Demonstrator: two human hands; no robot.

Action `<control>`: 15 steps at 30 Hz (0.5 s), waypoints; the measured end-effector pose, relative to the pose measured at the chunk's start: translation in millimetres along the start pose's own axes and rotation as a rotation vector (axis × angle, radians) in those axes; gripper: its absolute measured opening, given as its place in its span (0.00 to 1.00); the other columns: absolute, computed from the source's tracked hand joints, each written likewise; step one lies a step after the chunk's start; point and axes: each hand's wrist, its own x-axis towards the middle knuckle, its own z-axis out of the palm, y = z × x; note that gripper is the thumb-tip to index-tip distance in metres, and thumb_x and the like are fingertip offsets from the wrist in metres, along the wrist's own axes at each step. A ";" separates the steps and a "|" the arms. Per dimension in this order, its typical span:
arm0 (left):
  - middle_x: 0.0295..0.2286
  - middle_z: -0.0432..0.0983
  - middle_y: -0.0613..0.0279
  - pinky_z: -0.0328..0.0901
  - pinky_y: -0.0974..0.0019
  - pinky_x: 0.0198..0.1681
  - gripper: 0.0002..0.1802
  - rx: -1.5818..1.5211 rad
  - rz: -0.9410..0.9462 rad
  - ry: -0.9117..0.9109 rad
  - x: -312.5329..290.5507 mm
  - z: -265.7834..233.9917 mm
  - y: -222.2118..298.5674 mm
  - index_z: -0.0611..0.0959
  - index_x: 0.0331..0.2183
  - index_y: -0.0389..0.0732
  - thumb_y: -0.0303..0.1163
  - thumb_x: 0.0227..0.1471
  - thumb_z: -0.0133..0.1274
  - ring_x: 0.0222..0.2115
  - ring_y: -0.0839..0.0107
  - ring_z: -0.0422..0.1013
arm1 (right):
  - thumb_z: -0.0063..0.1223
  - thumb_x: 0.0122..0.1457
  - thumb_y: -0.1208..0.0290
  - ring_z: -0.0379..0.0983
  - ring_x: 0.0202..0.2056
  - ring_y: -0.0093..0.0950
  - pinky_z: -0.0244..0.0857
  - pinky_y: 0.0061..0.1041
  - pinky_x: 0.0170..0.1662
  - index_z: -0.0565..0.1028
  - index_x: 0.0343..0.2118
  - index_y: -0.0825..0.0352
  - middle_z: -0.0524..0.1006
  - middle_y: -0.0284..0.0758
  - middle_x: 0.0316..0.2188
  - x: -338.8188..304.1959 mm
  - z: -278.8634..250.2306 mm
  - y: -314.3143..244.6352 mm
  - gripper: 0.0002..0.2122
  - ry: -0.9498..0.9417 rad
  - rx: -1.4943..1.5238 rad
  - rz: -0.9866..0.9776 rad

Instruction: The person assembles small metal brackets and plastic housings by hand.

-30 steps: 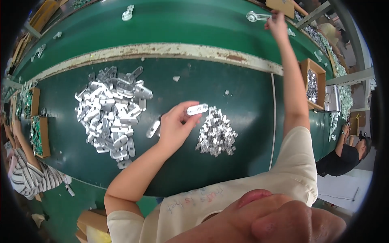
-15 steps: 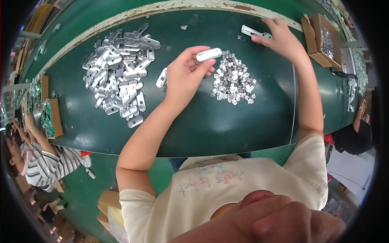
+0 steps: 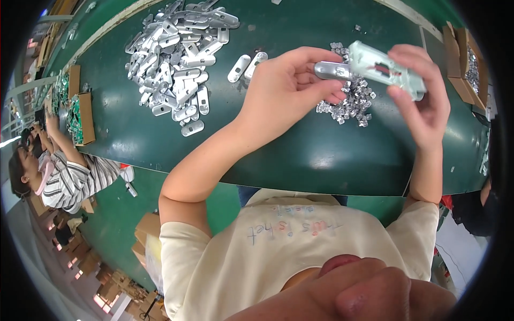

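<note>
My left hand [image 3: 292, 88] pinches a shiny, rounded-end metal cover [image 3: 331, 70] between thumb and fingers. From the right, my right hand [image 3: 428, 85] grips a pale green, long plastic piece [image 3: 369, 61] with an opening in its middle. Its left end is right at the end of the metal cover; whether they touch I cannot tell. Below both hands lies a heap of small silver metal clips [image 3: 353, 107], partly covered by them. Beside my left wrist, two loose metal covers [image 3: 239, 68] rest on the green table [image 3: 300, 160].
A large pile of metal covers [image 3: 176, 59] spreads over the table's left side. On the right stands a cardboard box [image 3: 460, 69] of small metal parts. Another box [image 3: 84, 117] with green parts sits at the left edge, near a person in a striped top [image 3: 69, 182].
My right hand has lifted the pale plastic piece off the far table and brought it to the metal cover. My left hand has moved right. A second loose cover now shows beside my left wrist.
</note>
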 end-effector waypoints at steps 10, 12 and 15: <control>0.36 0.74 0.50 0.72 0.69 0.38 0.18 0.052 -0.031 -0.064 -6.8 3.0 -2.9 0.71 0.44 0.28 0.15 0.48 0.50 0.35 0.65 0.75 | 0.57 0.43 0.82 0.68 0.34 0.38 0.64 0.31 0.38 0.70 0.38 0.74 0.71 0.46 0.36 -6.1 15.2 -2.7 0.16 -0.224 -0.212 -0.095; 0.37 0.74 0.50 0.71 0.69 0.38 0.18 0.072 -0.032 -0.078 -7.3 2.4 -2.0 0.71 0.44 0.28 0.15 0.48 0.49 0.35 0.65 0.74 | 0.57 0.42 0.82 0.68 0.34 0.38 0.64 0.32 0.38 0.70 0.38 0.74 0.70 0.46 0.36 -6.5 15.9 -3.5 0.17 -0.216 -0.227 -0.103; 0.37 0.74 0.49 0.71 0.69 0.39 0.19 0.042 -0.017 -0.088 -8.3 1.9 -1.7 0.70 0.45 0.28 0.14 0.48 0.49 0.35 0.65 0.74 | 0.57 0.42 0.83 0.68 0.34 0.38 0.64 0.32 0.38 0.70 0.38 0.74 0.70 0.46 0.36 -7.6 16.0 -3.0 0.17 -0.212 -0.244 -0.116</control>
